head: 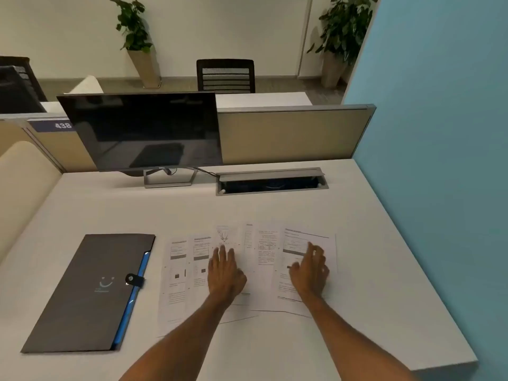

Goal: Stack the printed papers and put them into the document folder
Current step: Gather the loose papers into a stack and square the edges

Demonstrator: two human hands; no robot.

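Several printed papers (181,281) lie fanned out and overlapping across the middle of the white desk (247,350). My left hand (225,270) rests flat, palm down, on the middle sheets with fingers apart. My right hand (310,268) lies on the rightmost sheet (328,243), fingers spread and slightly bent, gripping nothing. A dark grey document folder (90,292) with a blue inner edge and a snap strap lies closed on the desk to the left of the papers, apart from both hands.
A black monitor (143,130) stands at the back left of the desk, with a cable hatch (270,182) behind the papers. A beige partition (291,133) closes the back and a blue wall (439,160) runs along the right.
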